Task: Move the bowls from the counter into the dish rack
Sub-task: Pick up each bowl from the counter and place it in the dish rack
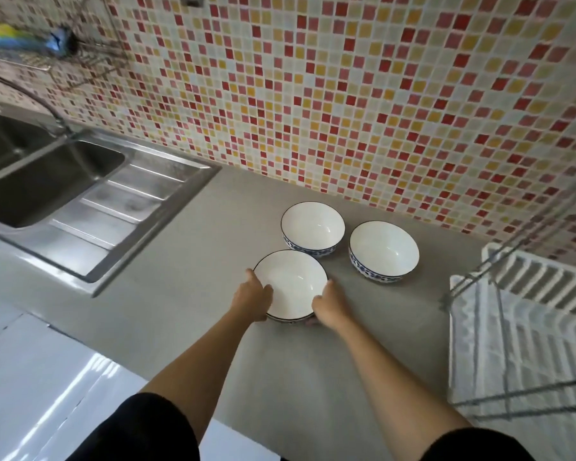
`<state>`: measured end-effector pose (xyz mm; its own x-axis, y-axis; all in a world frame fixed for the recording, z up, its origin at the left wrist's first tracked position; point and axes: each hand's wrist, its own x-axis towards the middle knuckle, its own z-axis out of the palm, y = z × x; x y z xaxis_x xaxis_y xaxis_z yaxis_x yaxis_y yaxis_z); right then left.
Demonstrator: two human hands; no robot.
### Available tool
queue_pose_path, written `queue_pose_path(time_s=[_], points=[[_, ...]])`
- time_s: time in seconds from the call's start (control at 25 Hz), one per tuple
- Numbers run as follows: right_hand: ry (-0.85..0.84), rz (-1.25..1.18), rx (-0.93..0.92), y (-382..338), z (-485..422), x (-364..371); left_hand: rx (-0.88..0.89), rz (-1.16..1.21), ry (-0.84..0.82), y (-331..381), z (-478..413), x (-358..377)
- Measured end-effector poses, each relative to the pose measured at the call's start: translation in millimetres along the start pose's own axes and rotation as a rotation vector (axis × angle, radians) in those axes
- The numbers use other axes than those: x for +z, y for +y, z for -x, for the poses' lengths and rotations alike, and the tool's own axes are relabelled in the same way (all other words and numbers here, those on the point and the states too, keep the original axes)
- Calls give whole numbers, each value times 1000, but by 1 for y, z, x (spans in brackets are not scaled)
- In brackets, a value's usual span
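The nearest bowl (291, 284) is gripped at its rim by the left hand (253, 294) and the right hand (330, 306), low on the desk (213, 244). First pickup, seemingly; next, it must be lifted rightward to the dish rack (519, 327).

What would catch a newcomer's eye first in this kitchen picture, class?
Probably the red, yellow and white tiled wall filling the back of the view. Next, three white bowls on the grey counter, with both hands, left hand and right hand, gripping the nearest bowl. The steel sink lies left, the white dish rack right.
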<state>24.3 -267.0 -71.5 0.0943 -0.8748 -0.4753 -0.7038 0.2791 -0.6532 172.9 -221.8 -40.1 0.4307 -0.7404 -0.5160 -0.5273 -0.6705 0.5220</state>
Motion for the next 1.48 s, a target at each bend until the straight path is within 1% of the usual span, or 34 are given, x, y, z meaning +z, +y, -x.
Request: queue_pose_path(time_s=[0.08,0.2,0.28,0.4,0.56,0.72,0.84,0.92,1.04,1.08,1.2,1.32,1.4,1.48], points=[[24,11,-12,-1,2,1,-30,80,-12,3,6,-2],[87,107,-85,-7,22,-7,-50,168,43,5,20,-7],[112,117,-142,-9,42,-12,-34,240,101,7,36,-18],[205,88,-231,-16,79,-21,2,387,150,12,76,-39],[277,-109,-389,-20,159,-33,87,604,204,13,149,-65],[307,-352,-481,-27,247,-52,188,715,243,12,219,-76],[347,-498,-555,-29,309,-81,347,863,189,21,274,-83],[382,-517,-626,-24,340,-110,476,922,140,33,305,-86],[402,-499,-828,-12,370,-156,727,907,123,59,353,-89],[391,-511,-898,-5,380,-175,821,864,103,69,368,-89],[348,-523,-1005,22,401,-242,1057,698,9,105,406,-79],[354,-480,-1089,52,424,-311,1195,597,-84,153,432,-57],[394,-407,-1125,75,432,-356,1275,506,-130,185,447,-35],[428,-337,-1120,101,435,-405,1365,411,-122,224,462,-8]])
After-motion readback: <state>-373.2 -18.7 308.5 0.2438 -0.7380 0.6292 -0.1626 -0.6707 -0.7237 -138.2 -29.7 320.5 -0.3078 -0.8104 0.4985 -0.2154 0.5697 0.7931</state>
